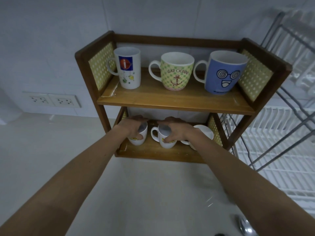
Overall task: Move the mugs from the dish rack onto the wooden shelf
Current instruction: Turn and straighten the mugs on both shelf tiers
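Observation:
The wooden shelf [173, 99] stands against the tiled wall. Its top board carries a tall white mug [129, 70], a green anchor mug [176, 71] and a blue face mug [223, 72]. On the lower board, my left hand [132, 126] grips the rim of a white mug [138, 137] with a yellow logo. My right hand [175, 128] grips a second white logo mug [163, 139] from above. A third white mug [205, 132] sits right of it, partly hidden by my right wrist.
The wire dish rack [279, 130] stands right of the shelf, with white slats and grey bars. Two wall sockets [52, 100] are low on the left wall. A metal tap [245, 227] shows at the bottom right. The pale countertop [51, 150] spreads below.

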